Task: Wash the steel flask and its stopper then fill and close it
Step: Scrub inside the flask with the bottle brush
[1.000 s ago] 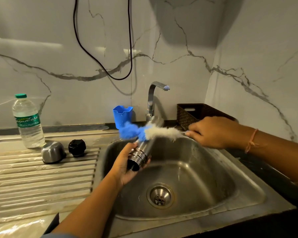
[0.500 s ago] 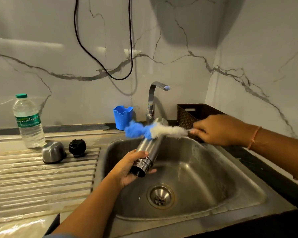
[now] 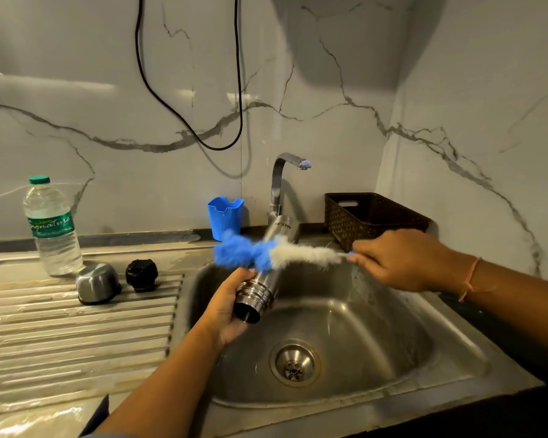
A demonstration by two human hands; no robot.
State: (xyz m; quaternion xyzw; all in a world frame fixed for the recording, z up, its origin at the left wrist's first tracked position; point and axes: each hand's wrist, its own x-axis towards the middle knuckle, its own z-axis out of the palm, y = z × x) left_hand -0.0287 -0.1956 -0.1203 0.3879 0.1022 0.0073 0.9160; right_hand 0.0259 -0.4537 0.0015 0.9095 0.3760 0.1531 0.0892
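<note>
- Flask (image 3: 268,273), a steel one with its stopper out, is held over the sink basin (image 3: 424,343) by the left hand (image 3: 225,311). Fingers and thumb are wrapped round the body just above the threaded neck. Held there, any runoff is judged to fall into the basin and not onto the drainboard (image 3: 60,327).
- Bottle brush (image 3: 298,256) is pinched at its thin handle by the right hand (image 3: 402,260), whose fingers are curled round the handle end, well to the right of the left-hand grip.
- Its white and blue bristles are laid across the outside of the flask just above that grip, so the outer wall, not the inside, is judged to be the part under scrubbing.
- The flask's long axis is tilted: from the grip it runs up and away toward the tap (image 3: 280,184). The base is farthest from the grip. The open mouth is just below the grip and is pointed down and toward the wearer.
- The brush is set roughly crosswise to that axis.
- No water is seen at the tap spout.
- The black stopper (image 3: 141,275) and the steel cup lid (image 3: 97,282) are set on the drainboard well to the left of the grip. They lie close together and out of the brush's way, and are presumably kept for their own wash.
- A capped plastic water bottle (image 3: 53,229) is stood upright further left. It is judged to be kept for the filling step.
</note>
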